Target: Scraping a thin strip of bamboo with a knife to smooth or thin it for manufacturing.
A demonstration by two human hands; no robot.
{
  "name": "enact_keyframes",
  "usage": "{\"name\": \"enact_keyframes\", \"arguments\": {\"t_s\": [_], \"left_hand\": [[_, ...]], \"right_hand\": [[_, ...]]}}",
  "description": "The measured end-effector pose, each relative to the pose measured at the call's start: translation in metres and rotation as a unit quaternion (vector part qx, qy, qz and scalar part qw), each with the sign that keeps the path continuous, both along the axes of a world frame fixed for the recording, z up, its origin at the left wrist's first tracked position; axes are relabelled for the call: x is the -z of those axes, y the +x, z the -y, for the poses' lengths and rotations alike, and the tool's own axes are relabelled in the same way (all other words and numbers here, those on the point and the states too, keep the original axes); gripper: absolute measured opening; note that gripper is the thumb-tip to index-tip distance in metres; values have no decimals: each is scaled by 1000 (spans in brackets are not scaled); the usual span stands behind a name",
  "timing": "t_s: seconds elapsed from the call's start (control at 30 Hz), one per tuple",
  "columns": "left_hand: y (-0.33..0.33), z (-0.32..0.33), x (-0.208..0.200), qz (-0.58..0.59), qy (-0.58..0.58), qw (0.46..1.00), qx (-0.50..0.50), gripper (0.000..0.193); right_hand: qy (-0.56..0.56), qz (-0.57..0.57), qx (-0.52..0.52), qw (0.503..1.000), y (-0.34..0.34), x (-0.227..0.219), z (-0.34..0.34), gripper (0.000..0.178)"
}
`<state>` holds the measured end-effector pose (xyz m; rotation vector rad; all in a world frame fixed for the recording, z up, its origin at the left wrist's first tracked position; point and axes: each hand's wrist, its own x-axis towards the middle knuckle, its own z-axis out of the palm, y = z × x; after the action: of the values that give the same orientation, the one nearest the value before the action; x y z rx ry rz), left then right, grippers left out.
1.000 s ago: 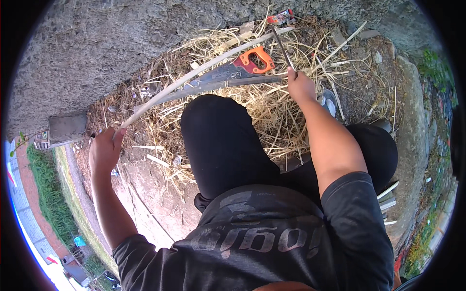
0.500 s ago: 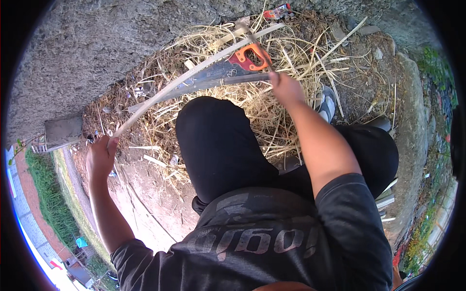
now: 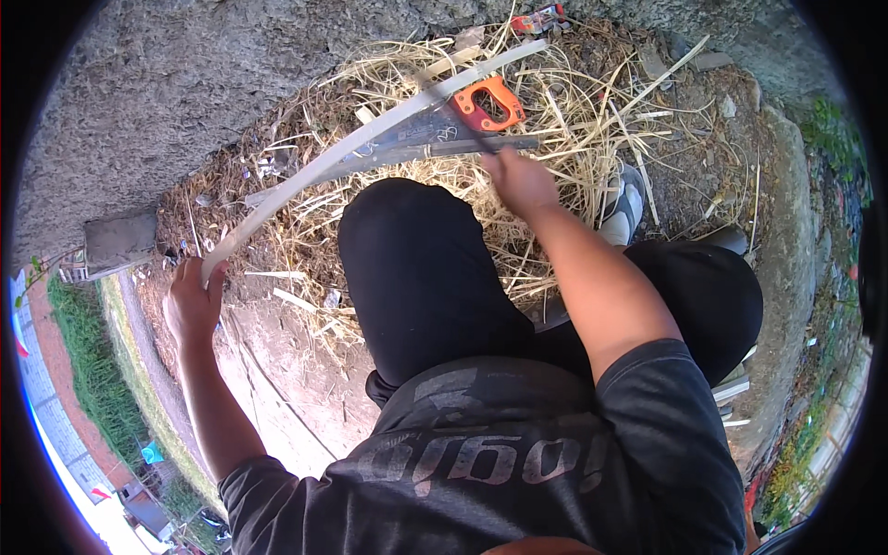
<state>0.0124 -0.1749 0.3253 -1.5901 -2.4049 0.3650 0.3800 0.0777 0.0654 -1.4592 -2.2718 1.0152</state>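
One pale strip [image 3: 356, 141] in left hand [image 3: 191, 313], one blurred dark tool [image 3: 470, 128] in right hand [image 3: 524, 185] — fingers [image 3: 191, 272] clamped on each.

We see a long, pale, gently bowed strip [image 3: 370, 132], its near end pinched in our left fingers [image 3: 190, 273], its far end free, well beyond our right fingers [image 3: 499, 166]. From those right fingers a thin, dark, motion-blurred blade [image 3: 471, 129] slants away leftward, crossing the strip; contact is unclear.
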Motion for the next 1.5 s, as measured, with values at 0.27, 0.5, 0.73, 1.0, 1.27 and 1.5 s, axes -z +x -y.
{"name": "enact_keyframes", "arguments": {"t_s": [0.27, 0.5, 0.73, 1.0, 1.27, 1.5], "left_hand": [[10, 1, 7, -14, 48, 999, -7, 45], [30, -23, -15, 20, -57, 989, -134, 45], [20, -9, 12, -4, -29, 996, -87, 41], [-6, 7, 14, -65, 11, 997, -46, 44], [-13, 23, 28, -58, -9, 996, -60, 43], [-12, 27, 7, -34, -23, 997, -65, 42]], "right_hand": [[30, -34, 133, 990, 16, -13, -26, 52], [95, -97, -133, 982, -26, -51, 0, 41], [-38, 42, 117, 992, 34, 4, -49, 54], [17, -82, 31, 996, -12, -35, -10, 57], [-62, 29, 91, 994, 32, 3, -62, 58], [14, -81, 59, 995, -1, -13, -18, 56]]}}
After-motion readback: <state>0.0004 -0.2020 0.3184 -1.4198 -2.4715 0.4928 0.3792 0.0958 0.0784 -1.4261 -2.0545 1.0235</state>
